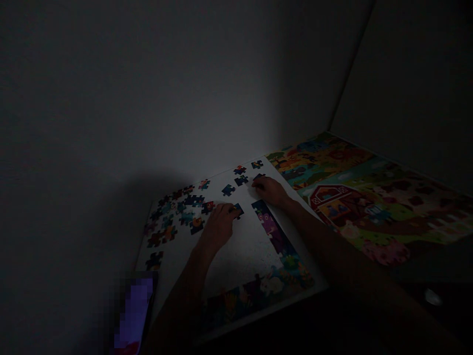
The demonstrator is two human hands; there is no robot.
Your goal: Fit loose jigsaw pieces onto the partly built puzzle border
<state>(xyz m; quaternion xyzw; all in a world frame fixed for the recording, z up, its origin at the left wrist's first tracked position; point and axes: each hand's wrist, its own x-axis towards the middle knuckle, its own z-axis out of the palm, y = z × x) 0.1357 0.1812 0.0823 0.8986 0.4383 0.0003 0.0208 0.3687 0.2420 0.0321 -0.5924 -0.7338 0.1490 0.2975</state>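
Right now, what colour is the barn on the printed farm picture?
Red-and-white barn, in the head view.

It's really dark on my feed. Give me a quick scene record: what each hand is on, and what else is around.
Left hand: fingers on a dark jigsaw piece
Right hand: beside another dark jigsaw piece, contact unclear
Loose pieces: scattered on a white board, left of the hands
Joined pieces: strip along the board's right and near edges
Rest: farm picture sheet with a red barn, to the right; phone, screen pixelated, lower left
Light: dim
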